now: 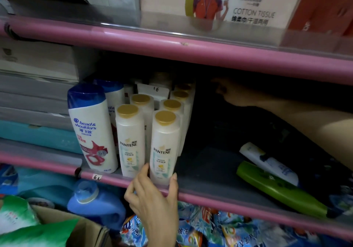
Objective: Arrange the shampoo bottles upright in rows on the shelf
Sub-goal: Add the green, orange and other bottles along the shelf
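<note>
Several white Pantene bottles with gold caps stand upright in two rows on the pink-edged shelf [229,199]. My left hand [152,201] reaches up from below and grips the base of the front right Pantene bottle [164,143] between thumb and fingers. Left of the rows stands a white Head & Shoulders bottle [89,128] with a blue cap, and another like it stands behind. A green bottle [277,189] and a white and blue bottle [267,162] lie flat at the right. My right hand [231,94] reaches deep into the shelf's dark back, where its fingers are hard to make out.
Above, the upper shelf holds a cotton tissue pack [219,2] and a red box [324,8]. Stacked grey and teal boxes [36,113] fill the left. Below are a blue detergent jug [95,203], colourful detergent bags [210,227] and a cardboard box [82,229].
</note>
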Available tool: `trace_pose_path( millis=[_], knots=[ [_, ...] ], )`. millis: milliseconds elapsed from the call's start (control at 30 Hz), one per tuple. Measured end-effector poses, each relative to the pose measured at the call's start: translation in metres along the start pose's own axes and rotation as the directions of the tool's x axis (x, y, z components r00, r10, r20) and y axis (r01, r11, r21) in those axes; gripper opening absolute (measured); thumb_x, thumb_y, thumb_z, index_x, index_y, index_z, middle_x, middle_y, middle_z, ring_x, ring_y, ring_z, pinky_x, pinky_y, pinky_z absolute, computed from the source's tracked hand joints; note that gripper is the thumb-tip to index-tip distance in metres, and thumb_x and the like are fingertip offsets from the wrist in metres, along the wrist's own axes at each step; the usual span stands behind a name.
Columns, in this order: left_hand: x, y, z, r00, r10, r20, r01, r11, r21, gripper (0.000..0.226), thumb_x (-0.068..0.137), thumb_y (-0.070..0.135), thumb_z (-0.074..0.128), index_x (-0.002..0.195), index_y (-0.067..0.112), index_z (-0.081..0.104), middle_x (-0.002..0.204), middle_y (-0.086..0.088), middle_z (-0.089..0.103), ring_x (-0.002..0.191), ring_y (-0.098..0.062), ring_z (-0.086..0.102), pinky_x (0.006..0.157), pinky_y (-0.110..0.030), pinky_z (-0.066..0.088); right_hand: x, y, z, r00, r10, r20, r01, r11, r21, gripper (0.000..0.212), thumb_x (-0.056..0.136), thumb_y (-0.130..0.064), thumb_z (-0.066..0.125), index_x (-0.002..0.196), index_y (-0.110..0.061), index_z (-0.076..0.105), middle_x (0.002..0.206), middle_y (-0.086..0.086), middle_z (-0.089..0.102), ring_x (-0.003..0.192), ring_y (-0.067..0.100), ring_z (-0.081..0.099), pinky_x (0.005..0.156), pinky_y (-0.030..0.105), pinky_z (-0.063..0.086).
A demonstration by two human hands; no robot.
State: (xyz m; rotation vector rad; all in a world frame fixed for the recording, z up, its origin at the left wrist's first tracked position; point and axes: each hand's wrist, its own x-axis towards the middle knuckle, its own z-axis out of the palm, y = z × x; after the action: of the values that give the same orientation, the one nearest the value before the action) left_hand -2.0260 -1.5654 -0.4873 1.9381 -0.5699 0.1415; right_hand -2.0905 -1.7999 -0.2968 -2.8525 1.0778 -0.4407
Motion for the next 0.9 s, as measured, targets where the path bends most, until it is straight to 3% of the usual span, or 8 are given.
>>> trace_pose_path(
  millis=[100, 300, 400, 467, 633, 767, 833, 900],
  knots=[
    [-0.004, 0.003, -0.007, 1.000, -0.006, 0.005, 0.006, 0.999, -0.034, 0.069, 0.073, 0.031, 0.078, 0.129, 0.005, 0.048, 0.125, -0.016, 0.052, 0.110, -0.028, 0.033, 0.092, -0.047, 0.034, -0.053, 0.004, 0.001, 0.988, 0.084, 0.131, -0.087, 0.996, 0.016, 0.043, 0.098, -0.009, 0.040, 0.141, -0.015, 0.043, 0.133, 0.010, 0.055, 0.115, 0.026, 0.054, 0.084, 0.017, 0.034],
    [-0.035, 0.014, -0.022, 0.998, -0.047, 0.049, 0.051, 0.996, -0.074, 0.054, 0.084, 0.026, 0.068, 0.130, 0.007, 0.046, 0.124, -0.017, 0.043, 0.114, -0.028, 0.034, 0.098, -0.042, 0.028, -0.171, 0.011, 0.005, 0.947, 0.187, 0.263, -0.165, 0.981, -0.102, 0.034, 0.094, -0.036, 0.049, 0.128, -0.031, 0.049, 0.122, 0.001, 0.062, 0.106, 0.024, 0.061, 0.087, 0.033, 0.051],
    [-0.052, 0.031, -0.028, 0.993, -0.074, 0.096, 0.084, 0.991, -0.107, 0.046, 0.088, 0.025, 0.063, 0.129, 0.012, 0.047, 0.122, -0.011, 0.041, 0.114, -0.023, 0.035, 0.096, -0.036, 0.028, -0.214, 0.022, 0.011, 0.930, 0.256, 0.264, -0.214, 0.961, -0.177, 0.045, 0.090, -0.045, 0.053, 0.132, -0.031, 0.042, 0.112, 0.000, 0.060, 0.103, 0.026, 0.062, 0.078, 0.032, 0.050],
    [-0.063, 0.043, -0.030, 0.979, -0.011, 0.203, 0.040, 0.989, -0.142, 0.037, 0.091, 0.025, 0.057, 0.126, 0.017, 0.048, 0.117, 0.000, 0.042, 0.113, -0.015, 0.038, 0.099, -0.032, 0.030, -0.228, 0.030, 0.018, 0.911, 0.287, 0.297, -0.226, 0.948, -0.223, 0.057, 0.088, -0.049, 0.053, 0.139, -0.034, 0.033, 0.127, 0.003, 0.057, 0.110, 0.027, 0.060, 0.084, 0.036, 0.050],
    [-0.088, 0.075, -0.031, 0.836, 0.152, 0.527, -0.063, 0.981, -0.182, 0.025, 0.094, 0.019, 0.053, 0.119, 0.020, 0.050, 0.104, 0.015, 0.046, 0.101, -0.006, 0.051, 0.096, -0.029, 0.045, -0.235, 0.034, 0.040, 0.913, 0.273, 0.302, -0.200, 0.947, -0.252, 0.070, 0.089, -0.040, 0.056, 0.148, -0.032, 0.019, 0.140, 0.010, 0.047, 0.122, 0.033, 0.051, 0.094, 0.040, 0.048],
    [-0.105, 0.086, -0.031, 0.733, 0.225, 0.642, -0.159, 0.974, -0.161, 0.035, 0.094, 0.025, 0.054, 0.127, 0.018, 0.044, 0.120, 0.005, 0.051, 0.114, -0.012, 0.050, 0.101, -0.030, 0.042, -0.229, 0.031, 0.045, 0.917, 0.298, 0.265, -0.230, 0.939, -0.257, 0.070, 0.091, -0.024, 0.052, 0.148, -0.030, 0.013, 0.134, 0.016, 0.051, 0.117, 0.038, 0.053, 0.090, 0.044, 0.049],
    [-0.106, 0.087, -0.032, 0.691, 0.248, 0.679, -0.193, 0.969, -0.157, 0.048, 0.093, 0.027, 0.057, 0.136, 0.019, 0.037, 0.131, 0.002, 0.046, 0.120, -0.016, 0.047, 0.104, -0.034, 0.041, -0.221, 0.027, 0.038, 0.921, 0.295, 0.255, -0.260, 0.952, -0.161, 0.070, 0.093, -0.025, 0.048, 0.150, -0.033, 0.008, 0.134, 0.019, 0.051, 0.115, 0.040, 0.054, 0.090, 0.042, 0.048],
    [-0.104, 0.090, -0.033, 0.657, 0.279, 0.701, -0.230, 0.959, -0.166, 0.064, 0.091, 0.028, 0.060, 0.145, 0.021, 0.026, 0.143, 0.001, 0.036, 0.128, -0.019, 0.042, 0.107, -0.037, 0.038, -0.213, 0.020, 0.028, 0.931, 0.283, 0.228, -0.315, 0.942, 0.114, 0.068, 0.094, -0.024, 0.049, 0.150, -0.035, 0.012, 0.136, 0.014, 0.051, 0.112, 0.036, 0.057, 0.086, 0.035, 0.050]
  ],
)
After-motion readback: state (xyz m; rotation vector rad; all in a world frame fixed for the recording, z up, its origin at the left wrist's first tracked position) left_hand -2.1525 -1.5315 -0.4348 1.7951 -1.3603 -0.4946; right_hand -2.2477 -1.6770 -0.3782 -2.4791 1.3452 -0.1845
